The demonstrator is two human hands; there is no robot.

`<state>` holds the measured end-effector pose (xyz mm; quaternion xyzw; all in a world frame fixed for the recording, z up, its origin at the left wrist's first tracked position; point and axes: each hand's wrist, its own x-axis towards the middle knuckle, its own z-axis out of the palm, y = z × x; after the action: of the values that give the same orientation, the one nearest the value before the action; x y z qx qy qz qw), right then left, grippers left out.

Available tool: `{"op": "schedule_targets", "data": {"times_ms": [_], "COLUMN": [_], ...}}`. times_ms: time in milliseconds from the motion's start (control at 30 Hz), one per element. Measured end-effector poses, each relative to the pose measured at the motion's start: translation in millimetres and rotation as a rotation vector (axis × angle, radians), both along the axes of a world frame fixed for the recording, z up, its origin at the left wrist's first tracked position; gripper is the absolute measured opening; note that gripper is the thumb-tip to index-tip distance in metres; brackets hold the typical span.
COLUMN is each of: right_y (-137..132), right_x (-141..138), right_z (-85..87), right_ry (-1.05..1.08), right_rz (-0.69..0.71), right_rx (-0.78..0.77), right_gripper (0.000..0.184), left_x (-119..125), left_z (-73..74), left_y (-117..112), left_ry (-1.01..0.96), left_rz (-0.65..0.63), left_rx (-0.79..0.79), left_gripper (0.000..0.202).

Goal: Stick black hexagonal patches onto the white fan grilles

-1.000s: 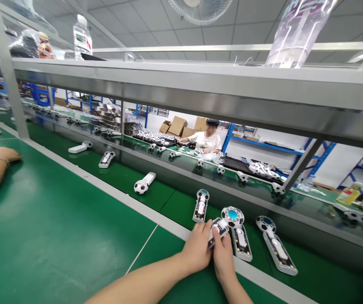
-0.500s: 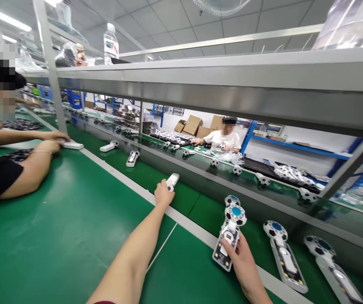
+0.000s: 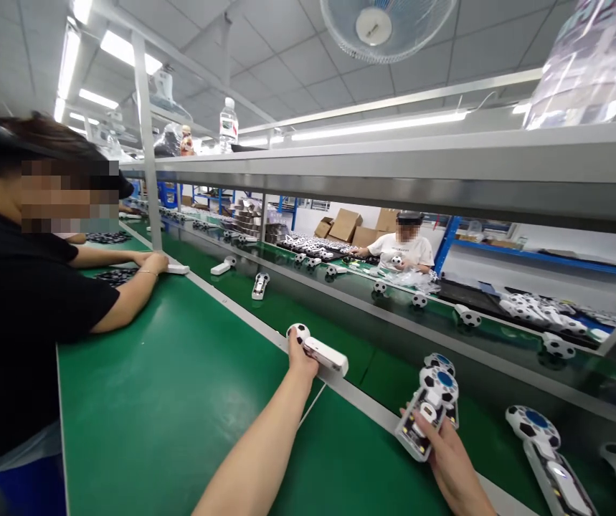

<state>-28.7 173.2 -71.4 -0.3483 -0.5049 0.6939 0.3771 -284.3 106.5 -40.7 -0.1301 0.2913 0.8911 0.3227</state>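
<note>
My left hand (image 3: pixel 303 360) is closed on a soccer-ball-headed handheld device (image 3: pixel 329 356), whose white handle points right over the grey rail. My right hand (image 3: pixel 450 451) grips a second soccer-ball-headed handheld device (image 3: pixel 440 387) with its ball-patterned head up. A round blue area shows on that head, and the handle's open face bares a dark circuit board. Just behind it, another such device (image 3: pixel 444 362) is partly hidden. To the right, an open-faced device (image 3: pixel 547 444) lies on the green belt (image 3: pixel 361 358).
A co-worker in black (image 3: pixel 11 287) leans on the green table (image 3: pixel 168 401) at the left. Another person (image 3: pixel 407 247) sits beyond the line. A metal shelf (image 3: pixel 394 172) crosses overhead. Further devices (image 3: pixel 259 285) lie along the belt.
My left hand has lifted its device from the belt and turned it toward the grey rail. My right hand still holds its device. The whole view has shifted, showing more of the left co-worker.
</note>
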Motion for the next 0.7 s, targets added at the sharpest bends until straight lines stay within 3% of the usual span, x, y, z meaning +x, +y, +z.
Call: {"op": "schedule_targets", "data": {"times_ms": [133, 367, 533, 700], "right_y": [-17.7, -28.6, -32.9, -30.4], "right_x": [-3.2, 1.6, -1.2, -0.7], "right_z": [-6.9, -8.7, -11.4, -11.7], "right_ry": [0.003, -0.005, -0.136, -0.016], "right_rz": [-0.004, -0.038, 0.018, -0.018], "right_rx": [0.148, 0.148, 0.213, 0.124], "right_gripper": [0.081, 0.082, 0.085, 0.087], "left_x": [36.7, 77.0, 79.3, 74.6], "left_z": [10.9, 20.6, 6.2, -10.5], "left_y": [-6.4, -24.4, -38.2, -49.7], "left_ry": [-0.09, -0.14, -0.033, 0.169], "left_rz": [-0.229, -0.471, -0.56, -0.547], "left_rx": [0.133, 0.202, 0.049, -0.014], "left_gripper": [0.004, 0.025, 0.018, 0.015]}}
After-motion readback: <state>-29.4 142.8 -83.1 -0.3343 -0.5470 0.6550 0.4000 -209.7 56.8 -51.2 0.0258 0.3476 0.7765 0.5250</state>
